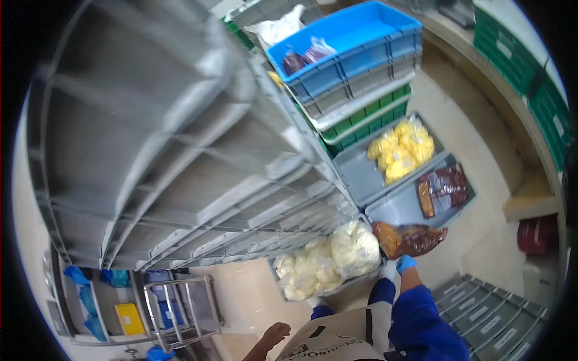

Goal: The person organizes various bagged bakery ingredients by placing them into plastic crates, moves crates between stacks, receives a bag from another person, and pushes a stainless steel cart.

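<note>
My right hand (406, 263), in a blue glove, grips the near end of a brown plastic bag (408, 239) with an orange-brown patch. The bag is held above the floor, by the near end of a grey crate (388, 212). In that crate lies a similar brown bag (443, 188). Bare and loosely curled, my left hand (276, 335) hangs beside my apron and holds nothing visible. Before my feet stands a grey crate filled with clear bags of pale yellow contents (325, 261).
A tall stack of grey crates (180, 171) rises close on the left. Beyond the low crates stand stacked bins topped by a blue one (352, 49). Bags of yellow contents (402, 149) fill part of another grey crate. More crates (492, 311) stand right; a metal rack (180, 311) stands lower left.
</note>
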Tool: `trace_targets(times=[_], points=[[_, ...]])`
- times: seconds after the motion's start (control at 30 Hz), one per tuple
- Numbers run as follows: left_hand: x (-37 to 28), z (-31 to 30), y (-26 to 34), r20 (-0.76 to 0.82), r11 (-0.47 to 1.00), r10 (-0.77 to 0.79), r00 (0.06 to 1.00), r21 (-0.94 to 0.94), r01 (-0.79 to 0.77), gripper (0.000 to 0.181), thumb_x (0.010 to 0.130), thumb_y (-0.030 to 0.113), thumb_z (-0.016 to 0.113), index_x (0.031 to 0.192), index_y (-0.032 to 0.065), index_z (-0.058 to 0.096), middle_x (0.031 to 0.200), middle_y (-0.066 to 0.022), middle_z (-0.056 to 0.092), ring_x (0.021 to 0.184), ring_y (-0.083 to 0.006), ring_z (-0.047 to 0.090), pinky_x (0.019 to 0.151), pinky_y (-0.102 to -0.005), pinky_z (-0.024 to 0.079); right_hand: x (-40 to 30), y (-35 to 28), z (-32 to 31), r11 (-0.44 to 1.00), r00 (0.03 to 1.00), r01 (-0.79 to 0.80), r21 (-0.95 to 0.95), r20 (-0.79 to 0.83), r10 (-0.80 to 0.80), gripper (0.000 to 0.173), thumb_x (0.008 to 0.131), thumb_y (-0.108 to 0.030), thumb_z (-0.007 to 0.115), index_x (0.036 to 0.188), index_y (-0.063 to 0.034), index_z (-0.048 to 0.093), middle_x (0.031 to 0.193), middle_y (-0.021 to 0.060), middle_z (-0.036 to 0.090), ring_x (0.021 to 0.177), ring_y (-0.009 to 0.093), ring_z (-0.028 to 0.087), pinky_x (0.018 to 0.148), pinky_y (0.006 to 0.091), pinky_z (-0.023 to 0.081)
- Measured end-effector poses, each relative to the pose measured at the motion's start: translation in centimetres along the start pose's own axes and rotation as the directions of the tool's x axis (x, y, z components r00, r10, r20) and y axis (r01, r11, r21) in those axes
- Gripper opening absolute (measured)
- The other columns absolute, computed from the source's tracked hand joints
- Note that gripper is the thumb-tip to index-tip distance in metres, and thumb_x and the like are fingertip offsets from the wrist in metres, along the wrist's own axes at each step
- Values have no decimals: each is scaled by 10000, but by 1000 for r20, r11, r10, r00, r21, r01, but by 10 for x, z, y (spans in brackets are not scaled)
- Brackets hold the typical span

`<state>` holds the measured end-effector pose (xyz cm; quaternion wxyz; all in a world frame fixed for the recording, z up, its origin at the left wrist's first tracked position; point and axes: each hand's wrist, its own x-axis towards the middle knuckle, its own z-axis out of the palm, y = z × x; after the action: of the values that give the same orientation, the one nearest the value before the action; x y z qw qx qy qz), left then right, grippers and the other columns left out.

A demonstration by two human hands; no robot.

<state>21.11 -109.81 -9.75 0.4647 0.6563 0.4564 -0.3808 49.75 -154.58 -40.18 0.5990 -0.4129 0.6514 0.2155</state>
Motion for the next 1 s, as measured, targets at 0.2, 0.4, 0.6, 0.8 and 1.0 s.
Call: trace_targets(times=[0.2, 0.4, 0.6, 0.8, 1.0], points=[[-39, -35, -26, -143, 976, -219, 965, -21, 218, 436, 901, 363, 620, 1167, 19, 579, 1057, -80, 640, 971, -193, 627, 791, -333, 504, 50, 32, 45, 921, 889, -335, 197, 391, 240, 566, 762, -523, 683, 1222, -217, 558, 1226, 68, 571, 1056, 315, 521, 810, 515, 453], [-56, -32, -25, -228, 991, -135, 964, -54, 126, 414, 895, 391, 608, 1140, 59, 592, 1042, -53, 640, 938, -165, 633, 767, -318, 506, 101, 25, 41, 961, 761, -87, 262, 640, -106, 262, 879, -329, 619, 1061, -143, 583, 859, 47, 627, 653, 173, 579, 484, 257, 473], [-53, -37, -62, -337, 947, -21, 941, -309, -90, 388, 890, 374, 605, 1148, 84, 612, 1074, -54, 648, 934, -168, 638, 749, -324, 514, -3, -41, 51, 991, 838, 131, 4, 534, -113, 248, 899, -318, 579, 965, -90, 650, 777, 32, 618, 597, 191, 555, 562, 297, 503], [-41, -26, -111, -185, 719, -76, 980, -691, -75, 422, 878, 370, 639, 1203, 103, 602, 1137, -63, 641, 978, -203, 631, 789, -373, 515, -275, -23, 108, 850, 631, 394, -351, 775, 27, 245, 887, -277, 594, 990, -60, 645, 821, 51, 631, 657, 201, 582, 593, 306, 515], [-210, -174, -94, -969, 758, -109, 223, -226, -612, 999, 847, 109, 650, 1514, 88, -93, 1120, -167, 625, 953, -232, 612, 899, -366, 481, -445, 75, 109, 583, 513, 584, -565, 814, 275, 250, 874, -235, 609, 1014, -30, 639, 865, 69, 643, 718, 211, 610, 624, 315, 528]])
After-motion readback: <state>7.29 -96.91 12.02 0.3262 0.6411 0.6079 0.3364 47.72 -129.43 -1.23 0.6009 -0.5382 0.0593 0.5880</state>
